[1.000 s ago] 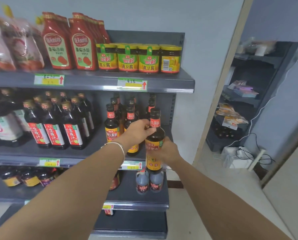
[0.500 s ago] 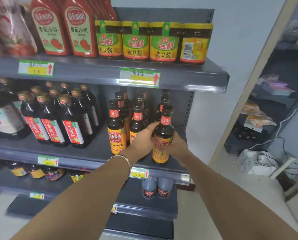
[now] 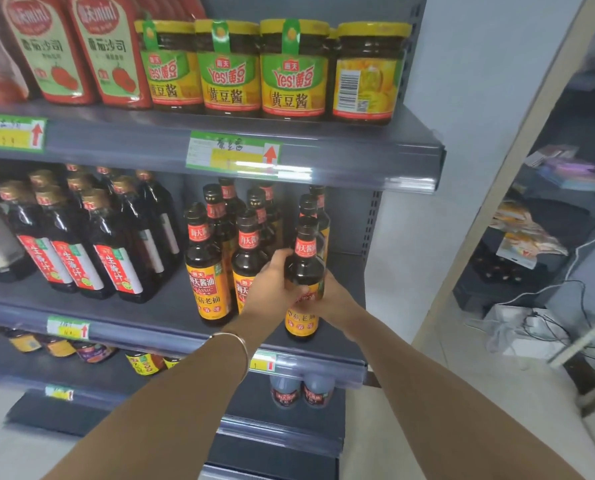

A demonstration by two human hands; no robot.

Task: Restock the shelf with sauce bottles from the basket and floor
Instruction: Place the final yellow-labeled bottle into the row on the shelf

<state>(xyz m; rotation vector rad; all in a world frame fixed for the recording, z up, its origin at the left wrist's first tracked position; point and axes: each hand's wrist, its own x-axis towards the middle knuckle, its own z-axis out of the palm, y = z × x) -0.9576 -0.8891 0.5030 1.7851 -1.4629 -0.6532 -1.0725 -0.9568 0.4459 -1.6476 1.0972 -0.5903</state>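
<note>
**Both hands on one soy sauce bottle at the middle shelf's right end**

You have the soy sauce bottle [image 3: 304, 271] clasped from both sides. Your left hand [image 3: 274, 282] wraps its fingers [image 3: 282, 259] around the bottle's shoulder on the left, the thumb across the front just above the yellow label. Your right hand [image 3: 337, 299] closes on the body from the right and behind, so most of its fingers are hidden by the glass. A bangle [image 3: 235, 344] sits on your left wrist.

The bottle stands upright with its base at or just above the middle shelf [image 3: 143, 320], near the front edge; whether it rests on the deck cannot be told. It is the rightmost of the front row.

Just left of the held bottle, two matching yellow-labelled bottles [image 3: 204, 268] stand side by side, and your left hand touches or nearly touches the nearer one. More of the same kind [image 3: 308, 206] stand right behind the held bottle, filling the row to the back. Further left of it are dark bottles with red-and-white labels [image 3: 116, 258]. Directly above it the upper shelf's price rail [image 3: 358, 168] overhangs, carrying yellow bean paste jars [image 3: 292, 69] and red ketchup pouches [image 3: 107, 50]. Below it, two small dark bottles [image 3: 301, 393] sit on the lower shelf.
</note>
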